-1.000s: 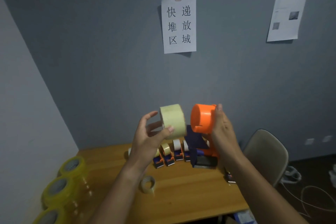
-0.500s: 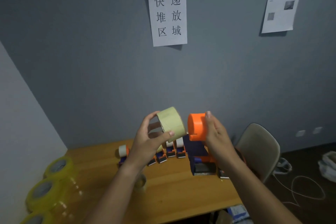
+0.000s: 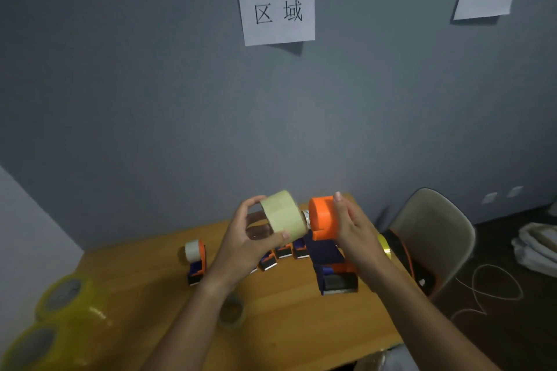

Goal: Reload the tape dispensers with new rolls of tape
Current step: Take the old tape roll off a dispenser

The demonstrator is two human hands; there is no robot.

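Observation:
My left hand (image 3: 244, 242) grips a pale yellow roll of tape (image 3: 283, 215), thumb under it and fingers curled over its far side. My right hand (image 3: 357, 229) holds an orange and blue tape dispenser (image 3: 323, 221) by its round orange hub, its blue body (image 3: 330, 265) hanging below. Both are raised above the wooden table (image 3: 301, 322). The roll's open end faces the hub and sits right against it.
A row of loaded dispensers stands at the table's back, one (image 3: 196, 259) apart on the left. A used tape core (image 3: 232, 312) lies under my left forearm. Big yellow tape rolls (image 3: 64, 298) stack at the left edge. A chair (image 3: 431, 238) stands on the right.
My hands have come closer together, so the roll now meets the orange hub. The view has tilted down, showing more of the table.

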